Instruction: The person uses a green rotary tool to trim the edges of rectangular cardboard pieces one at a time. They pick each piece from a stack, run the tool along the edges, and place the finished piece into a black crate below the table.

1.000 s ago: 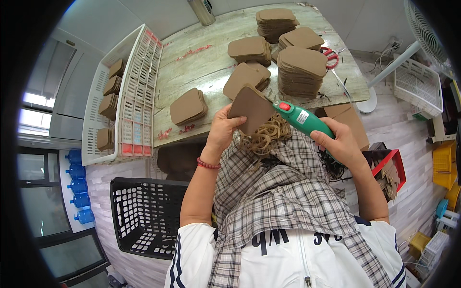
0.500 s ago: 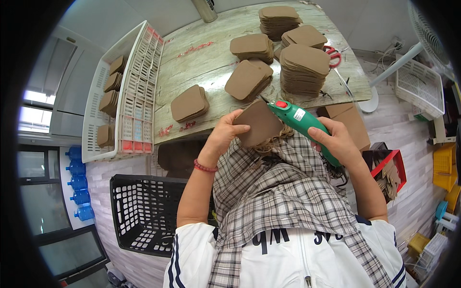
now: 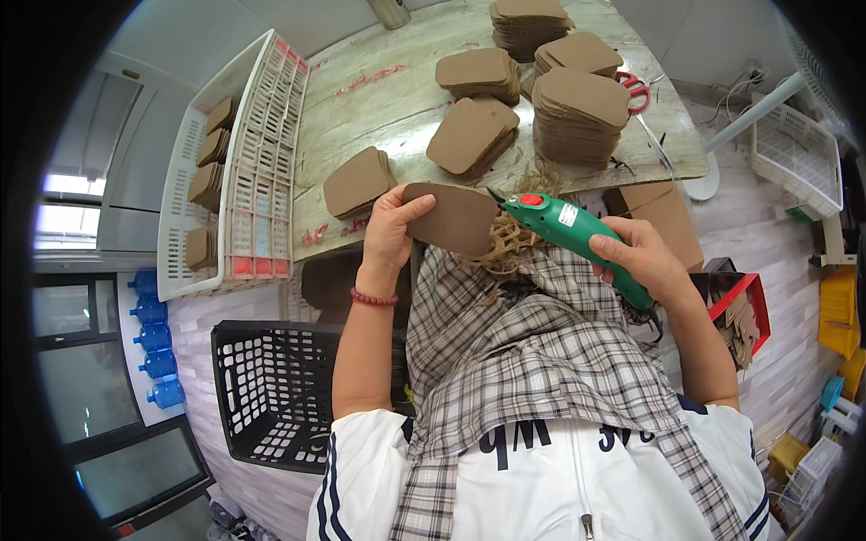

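My left hand (image 3: 390, 225) pinches a brown rounded pad (image 3: 454, 219) by its left end, thumb on top. Closed round the body of green electric scissors (image 3: 568, 230) with a red button is my right hand (image 3: 642, 257). The dark cutting tip of the scissors is at the pad's upper right corner; whether it touches cannot be made out. Under the pad and the tool, stringy tan trimmings (image 3: 512, 243) lie on the plaid apron (image 3: 514, 361) over my lap.
Several stacks of brown pads (image 3: 577, 117) stand on the worn wooden table (image 3: 361, 108), with red-handled scissors (image 3: 637, 93) beside them. A white crate (image 3: 257, 171) holding more pads is at left. Below it sits a black crate (image 3: 275, 388). A red-rimmed box (image 3: 744, 316) of scraps stands at right.
My left hand has shifted left with the pad, which is turned to lie more level. The scissors have moved slightly left and down. More of the trimmings on my lap shows.
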{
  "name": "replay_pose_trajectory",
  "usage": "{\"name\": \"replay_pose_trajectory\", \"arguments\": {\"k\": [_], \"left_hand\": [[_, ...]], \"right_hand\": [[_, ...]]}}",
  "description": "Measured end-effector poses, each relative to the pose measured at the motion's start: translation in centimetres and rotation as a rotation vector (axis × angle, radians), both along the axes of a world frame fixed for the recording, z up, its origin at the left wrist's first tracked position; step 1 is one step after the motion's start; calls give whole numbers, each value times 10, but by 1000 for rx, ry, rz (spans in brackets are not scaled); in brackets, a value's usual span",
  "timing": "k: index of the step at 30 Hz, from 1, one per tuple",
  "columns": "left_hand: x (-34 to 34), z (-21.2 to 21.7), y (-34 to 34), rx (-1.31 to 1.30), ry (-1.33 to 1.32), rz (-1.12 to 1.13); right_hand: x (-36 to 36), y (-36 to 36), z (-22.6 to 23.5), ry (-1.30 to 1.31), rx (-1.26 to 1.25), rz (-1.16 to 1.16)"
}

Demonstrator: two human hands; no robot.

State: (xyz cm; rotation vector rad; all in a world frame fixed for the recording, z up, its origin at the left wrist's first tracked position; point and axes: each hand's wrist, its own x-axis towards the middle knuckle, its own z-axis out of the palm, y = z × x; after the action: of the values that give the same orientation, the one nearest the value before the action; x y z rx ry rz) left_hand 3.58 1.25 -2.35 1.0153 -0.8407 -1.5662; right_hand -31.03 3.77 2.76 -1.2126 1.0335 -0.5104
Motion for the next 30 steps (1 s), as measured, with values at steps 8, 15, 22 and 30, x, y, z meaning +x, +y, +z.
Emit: {"name": "replay_pose_trajectory", "arguments": {"k": [8,15,22,30], "left_hand": [[-11,3,0,22,-104,-80],[-26,9,-1,88,-161,-209],[-34,13,-4,117,-239,-338],[-23,31,-8,-30,-266,-208]], "right_hand": [[3,0,0,75,-47,23],[7,0,-3,68,-57,-4],[14,-3,4,62,-69,19],[29,-9,-4,-81,-70,-31]]}}
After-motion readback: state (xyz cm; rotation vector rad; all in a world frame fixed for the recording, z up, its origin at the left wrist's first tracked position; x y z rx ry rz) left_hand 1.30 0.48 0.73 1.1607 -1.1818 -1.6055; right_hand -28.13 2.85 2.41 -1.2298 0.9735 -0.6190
